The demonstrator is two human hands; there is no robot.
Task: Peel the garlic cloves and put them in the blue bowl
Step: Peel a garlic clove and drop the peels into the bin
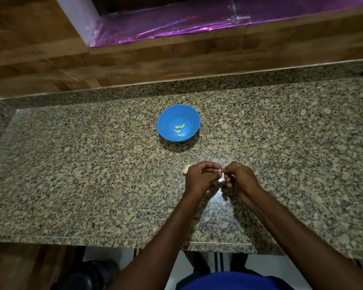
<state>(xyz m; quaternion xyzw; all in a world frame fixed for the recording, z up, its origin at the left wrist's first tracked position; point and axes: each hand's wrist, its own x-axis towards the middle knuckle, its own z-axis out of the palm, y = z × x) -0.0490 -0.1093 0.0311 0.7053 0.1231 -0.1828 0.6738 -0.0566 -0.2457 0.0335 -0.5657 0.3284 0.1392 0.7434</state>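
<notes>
A blue bowl (178, 114) stands on the granite counter (92, 174) and holds several peeled cloves (179, 130). Below it, my left hand (199, 177) and my right hand (239, 177) meet over the counter. Both pinch one small pale garlic clove (221, 174) between their fingertips, and most of the clove is hidden by the fingers. The rest of the garlic bulb (186, 168) lies on the counter, just left of my left hand and partly hidden by it.
A wooden wall panel (40, 49) rises behind the counter, with a ledge covered in shiny purple film (197, 24) above it. The counter's front edge (92, 239) runs across the lower frame. Dark shoes (88, 275) show on the floor below.
</notes>
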